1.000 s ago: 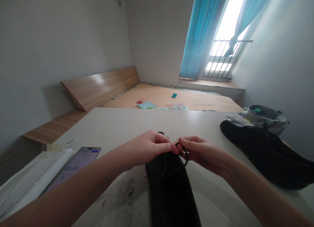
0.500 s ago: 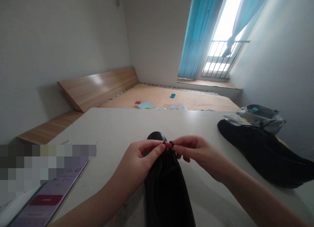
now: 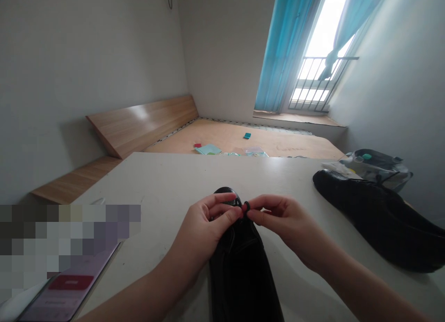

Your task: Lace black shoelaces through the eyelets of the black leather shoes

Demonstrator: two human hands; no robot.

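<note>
A black shoe stands on the white table, toe pointing away from me. Over its front part both my hands meet, fingertips nearly touching. My right hand pinches a small loop of black shoelace between thumb and forefinger. My left hand is closed at thumb and fingers just left of that loop, pinching the lace; its forefinger is raised over the toe. The fingers hide most of the lacing. A second black shoe lies to the right, its lace tied.
A phone with a lit screen lies at the left, partly blurred out. Behind the second shoe stands a clear plastic bag. Beyond the white table is a bed with small packets on it.
My left forefinger has lifted away from the thumb, and my left fingertips have come closer to the right ones. The view has shifted slightly, moving everything a little rightward.
</note>
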